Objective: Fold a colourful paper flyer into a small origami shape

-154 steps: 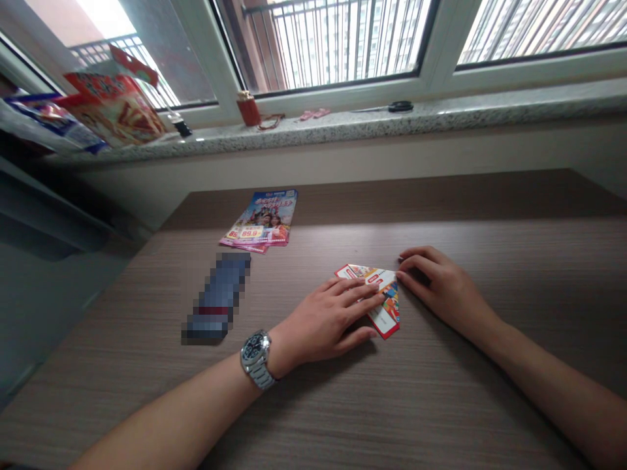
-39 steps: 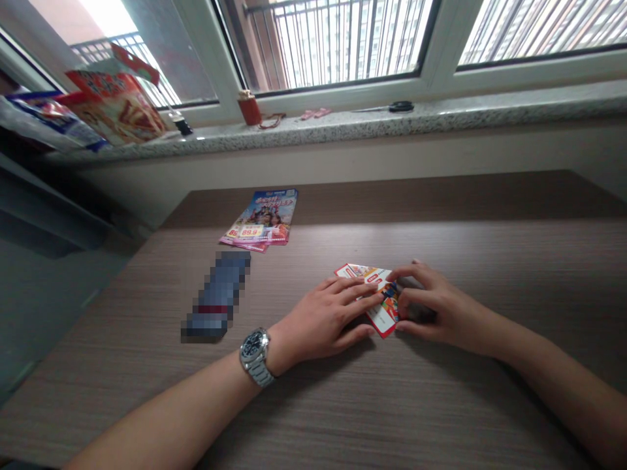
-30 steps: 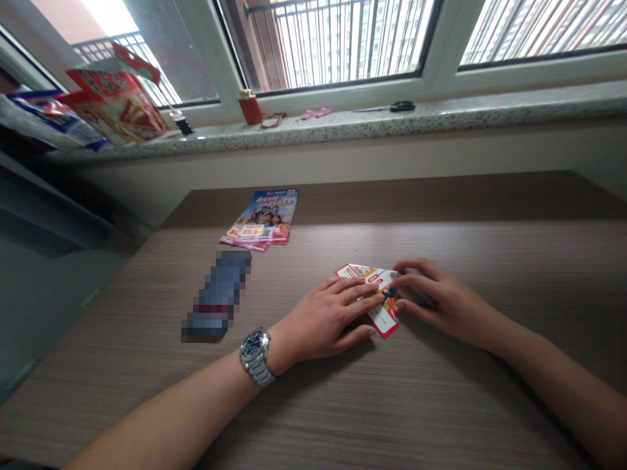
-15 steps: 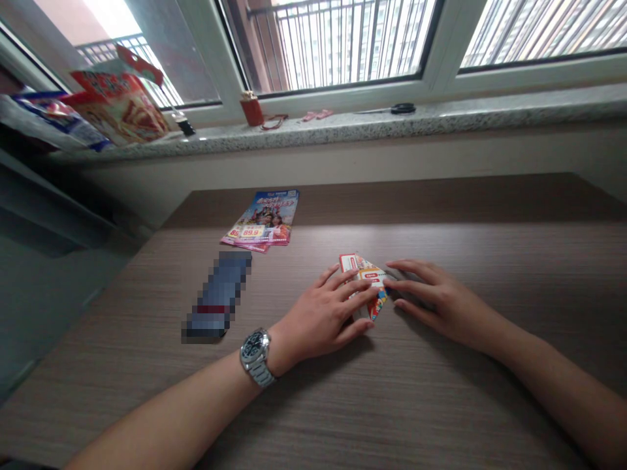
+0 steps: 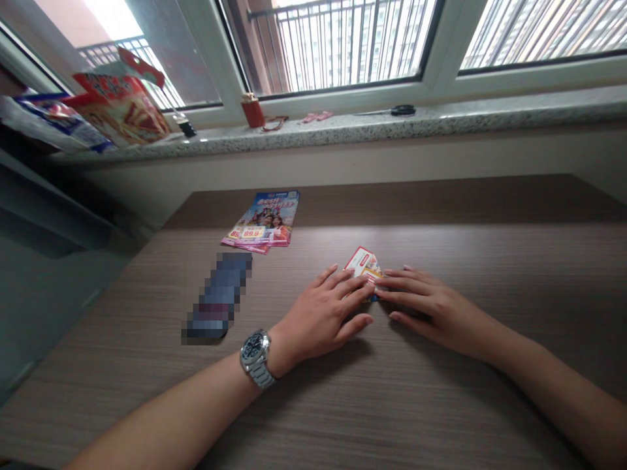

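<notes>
A folded printed paper (image 5: 362,260), white with red and yellow print, lies on the brown table (image 5: 313,418). My left hand (image 5: 330,307), palm down with fingers spread, rests over the paper's near left part and covers much of it. My right hand (image 5: 431,300) comes from the right, its fingers outstretched and the fingertips at the paper's right edge. Both thumbs are apart from the fingers, and neither hand is wrapped round the paper. A metal watch (image 5: 257,356) sits on my left wrist.
A stack of colourful flyers (image 5: 267,219) lies toward the back left, with a pixelated dark phone-like object (image 5: 220,297) nearer me. On the stone windowsill (image 5: 343,127) are scissors (image 5: 402,110), a red container (image 5: 252,112), small pink items (image 5: 317,117) and food packets (image 5: 122,108).
The folded paper has turned on the table, and its visible corner now points up and away. My right hand has shifted slightly left; my left hand has stayed nearly still.
</notes>
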{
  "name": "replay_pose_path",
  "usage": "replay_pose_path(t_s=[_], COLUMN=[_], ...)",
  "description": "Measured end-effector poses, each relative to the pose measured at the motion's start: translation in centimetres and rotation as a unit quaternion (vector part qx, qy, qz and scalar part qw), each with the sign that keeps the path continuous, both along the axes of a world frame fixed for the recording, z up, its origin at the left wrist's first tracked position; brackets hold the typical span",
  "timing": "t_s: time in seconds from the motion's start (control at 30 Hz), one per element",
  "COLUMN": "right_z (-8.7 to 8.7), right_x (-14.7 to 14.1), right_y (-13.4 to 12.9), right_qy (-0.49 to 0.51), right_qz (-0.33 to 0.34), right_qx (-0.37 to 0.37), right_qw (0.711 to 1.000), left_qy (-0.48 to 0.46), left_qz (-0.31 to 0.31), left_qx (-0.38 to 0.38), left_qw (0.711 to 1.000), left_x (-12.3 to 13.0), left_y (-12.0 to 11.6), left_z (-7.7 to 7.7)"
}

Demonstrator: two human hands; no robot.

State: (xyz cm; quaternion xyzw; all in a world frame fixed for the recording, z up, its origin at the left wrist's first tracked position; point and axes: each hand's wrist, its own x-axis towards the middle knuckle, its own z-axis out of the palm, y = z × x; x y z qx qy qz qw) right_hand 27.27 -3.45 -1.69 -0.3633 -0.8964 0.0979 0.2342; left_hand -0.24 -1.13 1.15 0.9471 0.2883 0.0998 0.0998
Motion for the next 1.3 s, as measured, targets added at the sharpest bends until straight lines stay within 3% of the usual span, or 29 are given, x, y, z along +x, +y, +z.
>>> replay_pose_path(t_s=[0.77,1.3], right_z=[0.51,-0.07], right_x=[-0.5,-0.44], right_y=[0.03,0.68], right_qy=[0.053,0.072], right_qz=[-0.002,-0.115], right_qx=[-0.019,0.009], right_qw=[0.998,0.991], left_qy=[-0.001,-0.02], left_qz=[-0.013,-0.099], left_qx=[-0.011,-0.043], left_qw=[1.0,0.994], left_x=[-0.09,0.13], left_y=[0.19,-0.04], left_z=[-0.12,0.3])
